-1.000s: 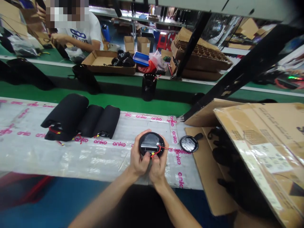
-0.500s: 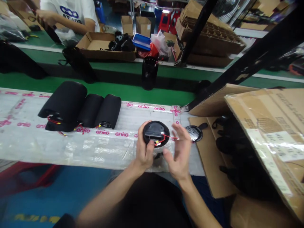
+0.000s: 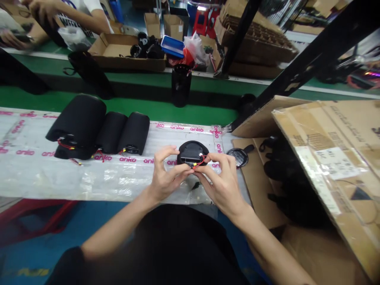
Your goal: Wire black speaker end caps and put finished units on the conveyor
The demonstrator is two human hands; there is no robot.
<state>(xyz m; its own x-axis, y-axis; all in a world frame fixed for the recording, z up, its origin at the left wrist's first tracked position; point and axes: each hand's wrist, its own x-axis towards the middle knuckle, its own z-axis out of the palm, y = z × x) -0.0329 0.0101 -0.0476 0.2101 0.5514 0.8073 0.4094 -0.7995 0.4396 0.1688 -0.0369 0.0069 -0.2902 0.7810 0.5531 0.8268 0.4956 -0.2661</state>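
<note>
A round black unit [image 3: 192, 152] with red and yellow wires on its face is upright between my hands, above the wrapped table [image 3: 89, 180]. My left hand [image 3: 166, 172] is at its lower left, thumb and fingers pinched at its near edge by the wire connector [image 3: 195, 164]. From the right, my right hand [image 3: 221, 174] closes its fingertips on the red wires at the unit's lower right edge. Just to the right lies a round black cap [image 3: 238, 157] with a strap.
Black cylinders [image 3: 78, 122] with wires stand left on the table. An open cardboard box [image 3: 335, 158] holding black parts is at the right. Beyond the green belt [image 3: 133, 107], a person's hands [image 3: 44, 10] work near a shallow box [image 3: 103, 45].
My right hand has moved in from the unit's right side and closed on its wires. My left hand has shifted from gripping the unit's side to its lower edge.
</note>
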